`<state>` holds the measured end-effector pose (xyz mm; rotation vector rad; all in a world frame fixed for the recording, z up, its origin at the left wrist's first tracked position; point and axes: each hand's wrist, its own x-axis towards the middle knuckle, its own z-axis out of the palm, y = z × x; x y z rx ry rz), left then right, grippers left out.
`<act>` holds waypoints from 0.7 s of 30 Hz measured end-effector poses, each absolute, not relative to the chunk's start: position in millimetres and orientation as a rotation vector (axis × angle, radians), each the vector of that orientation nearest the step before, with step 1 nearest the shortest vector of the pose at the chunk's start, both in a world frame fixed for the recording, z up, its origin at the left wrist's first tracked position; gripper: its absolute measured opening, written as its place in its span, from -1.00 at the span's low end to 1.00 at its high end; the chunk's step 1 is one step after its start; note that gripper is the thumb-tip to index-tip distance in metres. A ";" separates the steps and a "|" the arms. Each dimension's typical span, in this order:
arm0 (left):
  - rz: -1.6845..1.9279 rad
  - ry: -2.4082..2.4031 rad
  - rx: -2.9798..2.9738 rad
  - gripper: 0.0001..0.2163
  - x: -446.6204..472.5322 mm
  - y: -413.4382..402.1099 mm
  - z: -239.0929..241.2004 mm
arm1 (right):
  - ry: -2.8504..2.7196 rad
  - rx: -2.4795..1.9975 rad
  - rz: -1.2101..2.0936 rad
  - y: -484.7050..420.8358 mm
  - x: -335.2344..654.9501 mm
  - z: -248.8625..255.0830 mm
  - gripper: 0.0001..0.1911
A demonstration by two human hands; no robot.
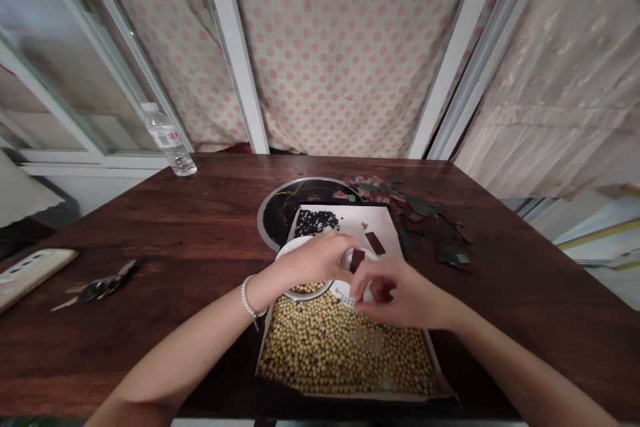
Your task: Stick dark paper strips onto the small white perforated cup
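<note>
A shallow tray (440,383) lies on the dark wooden table, its near half covered with yellow soybeans (340,353) and a small pile of black beans (316,221) at its far end. My left hand (320,260) rests with curled fingers over a white bowl (293,250) holding some soybeans. My right hand (395,293) pinches a small dark red paper piece (357,260) above a small white cup (345,292). A second dark red piece (375,243) lies on the tray's white part.
A round black plate (277,210) sits behind the tray. Torn green and red paper scraps (425,213) litter the table at the right. A plastic water bottle (167,140) stands far left. Keys (100,288) and a pale case (30,273) lie at the left edge.
</note>
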<state>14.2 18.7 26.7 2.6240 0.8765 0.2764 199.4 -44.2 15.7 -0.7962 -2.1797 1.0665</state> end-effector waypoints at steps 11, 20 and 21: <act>0.233 0.911 2.742 -0.55 18.9 13.9 28.5 | -2.817 -0.857 0.174 -49.6 187.9 -5.3 -0.90; 0.611 0.817 2.805 -0.64 -9.0 -19.0 111.3 | -2.888 -0.805 0.189 -51.9 186.9 -5.8 -0.93; 0.700 0.777 2.808 -0.68 -15.8 -31.6 120.3 | -2.881 -0.819 0.203 -51.9 187.0 -4.7 -0.93</act>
